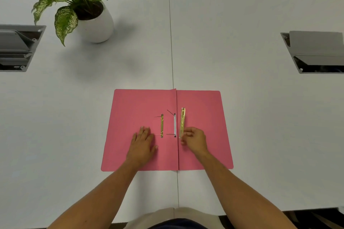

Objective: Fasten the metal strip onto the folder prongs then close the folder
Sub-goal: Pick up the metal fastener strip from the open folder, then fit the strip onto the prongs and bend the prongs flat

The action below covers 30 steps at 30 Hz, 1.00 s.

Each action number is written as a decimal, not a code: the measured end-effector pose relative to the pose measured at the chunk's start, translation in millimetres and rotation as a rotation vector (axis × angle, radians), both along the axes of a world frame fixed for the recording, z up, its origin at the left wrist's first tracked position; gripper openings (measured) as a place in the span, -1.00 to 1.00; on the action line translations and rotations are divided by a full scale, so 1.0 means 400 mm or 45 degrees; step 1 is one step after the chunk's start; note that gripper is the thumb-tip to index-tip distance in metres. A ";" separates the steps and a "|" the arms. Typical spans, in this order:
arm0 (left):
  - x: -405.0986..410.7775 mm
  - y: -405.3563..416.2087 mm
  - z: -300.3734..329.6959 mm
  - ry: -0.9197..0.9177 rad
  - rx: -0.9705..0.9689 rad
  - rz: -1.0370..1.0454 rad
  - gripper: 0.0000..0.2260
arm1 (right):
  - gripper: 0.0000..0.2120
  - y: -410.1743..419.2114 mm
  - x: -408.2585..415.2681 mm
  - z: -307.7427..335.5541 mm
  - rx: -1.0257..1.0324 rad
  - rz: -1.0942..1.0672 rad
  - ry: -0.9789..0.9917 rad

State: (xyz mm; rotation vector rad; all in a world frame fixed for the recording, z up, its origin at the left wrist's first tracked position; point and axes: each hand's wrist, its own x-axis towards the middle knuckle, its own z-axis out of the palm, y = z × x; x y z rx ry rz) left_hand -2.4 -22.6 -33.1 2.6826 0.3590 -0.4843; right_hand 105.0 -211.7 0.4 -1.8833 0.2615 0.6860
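An open pink folder [204,109] lies flat on the white table. On its left leaf, a gold fastener bar [162,125] sits with thin prongs sticking out; a second pair of thin prongs [170,112] rises near the white strip [175,124] by the spine. The gold metal strip [182,121] lies on the right leaf, just right of the spine. My right hand [194,139] pinches the strip's near end with fingertips. My left hand [142,141] rests flat, palm down, on the left leaf, left of the fastener bar.
A potted plant in a white pot [96,24] stands at the back left. Grey cable boxes are sunk into the table at the far left [16,48] and far right [316,52]. A seam [170,33] runs down the table's middle.
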 end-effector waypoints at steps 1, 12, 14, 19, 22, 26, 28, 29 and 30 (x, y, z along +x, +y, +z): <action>0.004 -0.006 0.005 -0.028 -0.013 0.010 -0.53 | -0.73 0.004 -0.003 0.003 0.049 0.007 0.028; 0.080 -0.037 0.089 -0.411 -0.616 0.493 -0.84 | -0.78 0.081 -0.012 0.032 0.266 0.125 0.115; 0.104 -0.042 0.106 -0.339 -0.813 0.647 -0.83 | -0.82 0.093 -0.007 0.035 0.274 0.151 0.120; 0.149 -0.046 0.116 -0.273 -1.081 0.835 -0.85 | -0.82 0.109 0.004 0.047 0.320 0.182 0.151; 0.155 -0.044 0.102 -0.255 -1.157 0.936 -0.86 | -0.82 0.107 0.014 0.047 0.331 0.214 0.198; 0.163 -0.039 0.091 -0.218 -1.250 0.974 -0.88 | -0.88 0.103 0.046 0.050 0.219 0.284 0.233; 0.168 -0.035 0.086 -0.188 -1.271 0.971 -0.86 | -0.91 0.108 0.073 0.049 0.097 0.275 0.160; 0.170 -0.034 0.084 -0.172 -1.286 0.968 -0.85 | -0.93 0.112 0.089 0.049 0.051 0.258 0.105; 0.172 -0.033 0.081 -0.157 -1.300 0.964 -0.83 | -0.96 0.118 0.104 0.048 0.025 0.243 0.051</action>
